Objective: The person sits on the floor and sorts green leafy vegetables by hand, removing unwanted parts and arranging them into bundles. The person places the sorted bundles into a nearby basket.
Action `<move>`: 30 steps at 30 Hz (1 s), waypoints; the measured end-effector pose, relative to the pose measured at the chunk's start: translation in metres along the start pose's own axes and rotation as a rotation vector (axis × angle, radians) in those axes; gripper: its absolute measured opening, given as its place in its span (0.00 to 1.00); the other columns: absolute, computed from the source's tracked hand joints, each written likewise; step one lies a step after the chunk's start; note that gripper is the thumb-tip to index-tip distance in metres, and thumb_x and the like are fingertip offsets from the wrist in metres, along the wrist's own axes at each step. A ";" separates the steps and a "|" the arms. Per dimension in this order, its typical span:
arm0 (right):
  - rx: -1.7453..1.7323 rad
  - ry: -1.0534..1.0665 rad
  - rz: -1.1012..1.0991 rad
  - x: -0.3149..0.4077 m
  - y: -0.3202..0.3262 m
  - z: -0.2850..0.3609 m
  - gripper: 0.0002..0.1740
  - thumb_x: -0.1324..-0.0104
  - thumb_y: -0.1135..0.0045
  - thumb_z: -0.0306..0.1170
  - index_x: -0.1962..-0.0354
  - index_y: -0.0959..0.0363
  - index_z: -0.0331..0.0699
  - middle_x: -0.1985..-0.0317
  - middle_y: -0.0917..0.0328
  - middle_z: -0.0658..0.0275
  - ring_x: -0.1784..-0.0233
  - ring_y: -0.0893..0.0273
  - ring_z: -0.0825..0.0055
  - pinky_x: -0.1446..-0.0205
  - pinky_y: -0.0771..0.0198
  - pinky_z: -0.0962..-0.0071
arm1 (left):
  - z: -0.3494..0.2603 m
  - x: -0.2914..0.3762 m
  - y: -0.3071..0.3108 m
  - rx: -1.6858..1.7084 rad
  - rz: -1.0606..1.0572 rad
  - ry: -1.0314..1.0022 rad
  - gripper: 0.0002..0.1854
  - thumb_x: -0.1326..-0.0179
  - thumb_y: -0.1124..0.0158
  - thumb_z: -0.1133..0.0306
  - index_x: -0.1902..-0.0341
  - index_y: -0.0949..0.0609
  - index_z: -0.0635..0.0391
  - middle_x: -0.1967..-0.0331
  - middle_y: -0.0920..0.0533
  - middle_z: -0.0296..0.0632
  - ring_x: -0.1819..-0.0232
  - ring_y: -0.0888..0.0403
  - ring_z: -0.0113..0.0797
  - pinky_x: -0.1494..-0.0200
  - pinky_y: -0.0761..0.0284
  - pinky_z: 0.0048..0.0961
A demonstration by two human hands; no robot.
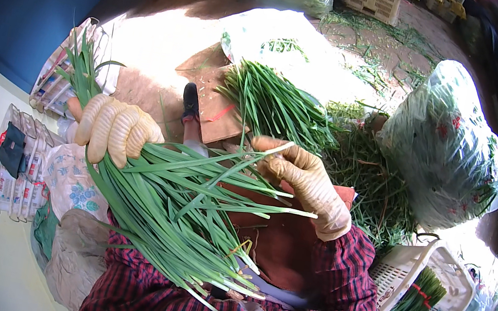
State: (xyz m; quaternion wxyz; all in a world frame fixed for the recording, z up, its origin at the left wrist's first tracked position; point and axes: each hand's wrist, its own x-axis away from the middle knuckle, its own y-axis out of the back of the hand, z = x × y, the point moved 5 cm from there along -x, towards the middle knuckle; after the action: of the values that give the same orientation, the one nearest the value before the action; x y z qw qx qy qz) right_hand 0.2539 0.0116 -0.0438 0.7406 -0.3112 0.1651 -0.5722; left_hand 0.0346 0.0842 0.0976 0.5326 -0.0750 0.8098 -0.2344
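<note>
My gloved left hand (118,132) is wrapped around the leafy end of a bunch of long green garlic chives (172,207). The bunch lies across my lap, its pale stem ends pointing down and to the right. My gloved right hand (308,182) is at the upper stems, thumb and fingers at one pale stalk end (283,148); whether they pinch it is blurred. Beyond my hands, another pile of green chives (281,104) lies beside a brown cardboard piece (217,106).
A white plastic basket (442,308) with a red-tied bundle (423,290) stands at lower right. Loose green trimmings (363,173) lie below a full clear plastic bag (446,143). Newspaper-lined racks (24,169) stand along the left wall, and crates (373,2) at the top.
</note>
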 end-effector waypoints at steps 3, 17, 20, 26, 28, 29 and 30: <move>0.022 0.017 0.035 0.009 0.013 -0.002 0.13 0.32 0.40 0.29 0.53 0.21 0.30 0.70 0.20 0.68 0.70 0.25 0.83 0.61 0.27 0.81 | -0.001 -0.003 -0.001 -0.020 0.038 0.034 0.28 0.21 0.63 0.53 0.76 0.22 0.47 0.81 0.19 0.34 0.82 0.29 0.31 0.76 0.37 0.29; 0.145 0.007 -0.037 0.088 -0.010 -0.020 0.20 0.32 0.41 0.26 0.43 0.27 0.31 0.41 0.23 0.59 0.41 0.25 0.76 0.34 0.32 0.72 | -0.013 -0.005 -0.002 -0.110 0.096 0.002 0.25 0.21 0.64 0.52 0.72 0.23 0.46 0.80 0.20 0.29 0.81 0.31 0.28 0.72 0.36 0.28; 0.292 -0.054 0.043 0.072 -0.035 -0.039 0.16 0.34 0.39 0.23 0.49 0.24 0.30 0.49 0.19 0.61 0.46 0.23 0.79 0.40 0.28 0.76 | -0.014 0.000 -0.001 -0.171 -0.009 0.004 0.26 0.21 0.63 0.51 0.72 0.22 0.46 0.79 0.19 0.29 0.80 0.31 0.29 0.72 0.35 0.28; -0.236 0.155 0.097 0.091 -0.014 -0.034 0.13 0.35 0.37 0.35 0.70 0.22 0.31 0.73 0.20 0.58 0.72 0.22 0.72 0.69 0.28 0.75 | -0.039 0.004 0.018 -0.212 0.014 0.060 0.26 0.22 0.61 0.53 0.75 0.20 0.43 0.81 0.18 0.27 0.80 0.30 0.28 0.72 0.35 0.27; -0.309 0.193 0.140 0.109 0.003 -0.026 0.18 0.36 0.35 0.39 0.75 0.23 0.32 0.79 0.23 0.59 0.80 0.25 0.71 0.76 0.32 0.75 | -0.047 0.005 0.027 -0.222 0.048 0.068 0.25 0.22 0.61 0.53 0.73 0.19 0.43 0.80 0.17 0.27 0.80 0.29 0.27 0.73 0.35 0.26; -0.452 0.219 0.165 0.117 0.012 -0.022 0.19 0.37 0.34 0.41 0.77 0.23 0.33 0.81 0.24 0.59 0.82 0.26 0.70 0.78 0.32 0.76 | -0.050 0.006 0.030 -0.223 0.064 0.072 0.25 0.22 0.61 0.53 0.73 0.19 0.43 0.80 0.17 0.27 0.80 0.29 0.28 0.72 0.35 0.27; -0.354 0.307 0.106 0.126 0.023 -0.015 0.18 0.38 0.32 0.40 0.74 0.23 0.33 0.82 0.24 0.59 0.84 0.27 0.72 0.81 0.34 0.77 | -0.051 0.005 0.034 -0.218 0.086 0.074 0.25 0.22 0.61 0.53 0.73 0.19 0.43 0.80 0.17 0.28 0.80 0.29 0.28 0.72 0.34 0.27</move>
State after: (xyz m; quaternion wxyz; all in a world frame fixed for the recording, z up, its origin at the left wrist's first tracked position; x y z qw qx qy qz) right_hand 0.2985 -0.1089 -0.0560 0.6698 -0.3362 0.3896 -0.5353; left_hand -0.0092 0.1277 0.0943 0.5005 -0.0891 0.8521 -0.1244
